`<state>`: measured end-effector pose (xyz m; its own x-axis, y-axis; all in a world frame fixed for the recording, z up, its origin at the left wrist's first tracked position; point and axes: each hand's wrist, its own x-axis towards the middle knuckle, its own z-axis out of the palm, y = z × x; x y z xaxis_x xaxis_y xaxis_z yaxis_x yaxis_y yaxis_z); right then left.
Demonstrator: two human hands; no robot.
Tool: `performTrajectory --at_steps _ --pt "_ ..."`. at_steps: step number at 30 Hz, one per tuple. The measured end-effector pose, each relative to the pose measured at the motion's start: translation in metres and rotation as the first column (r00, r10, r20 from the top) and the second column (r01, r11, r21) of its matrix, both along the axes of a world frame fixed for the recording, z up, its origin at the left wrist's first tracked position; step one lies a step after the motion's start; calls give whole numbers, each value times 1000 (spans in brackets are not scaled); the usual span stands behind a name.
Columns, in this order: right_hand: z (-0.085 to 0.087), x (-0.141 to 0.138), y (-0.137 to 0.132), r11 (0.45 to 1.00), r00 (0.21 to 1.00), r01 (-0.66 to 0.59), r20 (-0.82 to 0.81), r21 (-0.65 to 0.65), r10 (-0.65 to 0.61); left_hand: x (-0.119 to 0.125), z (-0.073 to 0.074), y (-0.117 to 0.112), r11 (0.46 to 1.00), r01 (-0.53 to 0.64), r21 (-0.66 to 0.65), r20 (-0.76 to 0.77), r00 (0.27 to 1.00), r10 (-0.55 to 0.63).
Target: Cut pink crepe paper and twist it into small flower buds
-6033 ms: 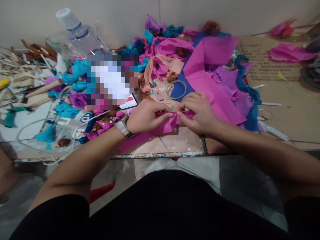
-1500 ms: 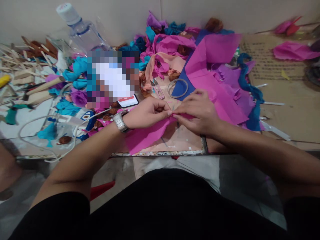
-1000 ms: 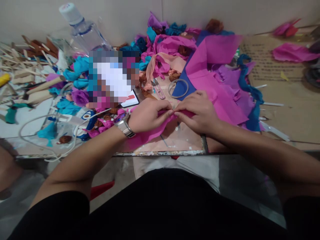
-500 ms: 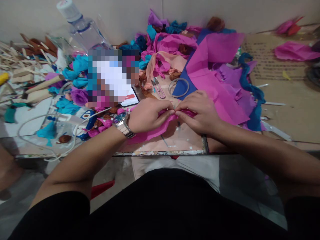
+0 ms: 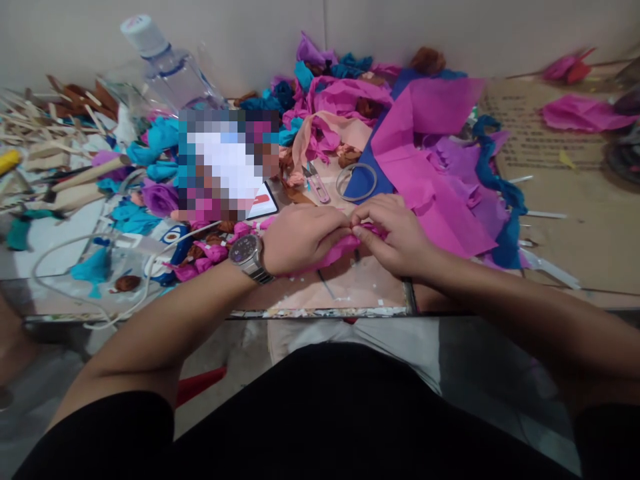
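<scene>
Between my hands is a piece of thin pink crepe paper (image 5: 339, 255), partly hidden under my fingers. My left hand (image 5: 307, 233), with a metal watch (image 5: 246, 255) on its wrist, is closed on the paper. My right hand (image 5: 390, 233) pinches the same paper, its thumb and fingertips meeting the left ones. Just beyond them lie pink-handled thread snips (image 5: 318, 185) and a coil of wire (image 5: 357, 183). To the right, large pink sheets (image 5: 445, 193) spread over purple and blue paper.
Crumpled coloured paper (image 5: 330, 93) is heaped at the back. A clear bottle (image 5: 175, 77) stands at the left near wooden sticks (image 5: 30, 120). A white cable (image 5: 37, 260) loops on the left. Cardboard (image 5: 565, 180) covers the right side. Part of a person (image 5: 13, 340) shows at left.
My left hand has turned over a little, its back now more upward. Less of the pink paper shows below it. Both hands still hold the paper.
</scene>
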<state>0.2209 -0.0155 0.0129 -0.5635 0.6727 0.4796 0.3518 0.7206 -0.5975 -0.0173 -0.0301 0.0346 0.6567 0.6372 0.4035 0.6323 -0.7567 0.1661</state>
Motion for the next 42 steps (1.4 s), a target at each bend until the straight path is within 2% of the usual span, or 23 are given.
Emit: performTrajectory --at_steps 5,8,14,19,26,31,42 --pt "-2 -2 0 999 1000 -11 0 -49 11 0 -1 0 992 -10 130 -85 996 21" --pt "-5 -4 -1 999 999 -30 13 -42 31 0 -1 0 990 8 141 -101 995 6" --pt "-3 -3 -1 1000 1000 16 18 -20 -15 0 1 1 998 -57 -29 -32 998 56" --pt "-2 -1 0 999 998 49 37 13 -50 -2 3 4 987 -47 -153 19 999 50" --pt "-3 -1 1 998 998 49 40 34 -50 -4 7 5 975 25 -222 122 993 3" --pt "2 1 0 999 997 36 61 40 -39 -4 10 5 963 38 -265 141 990 -1" --pt "4 4 0 995 996 49 65 83 -55 -4 13 6 896 90 -434 225 974 11"
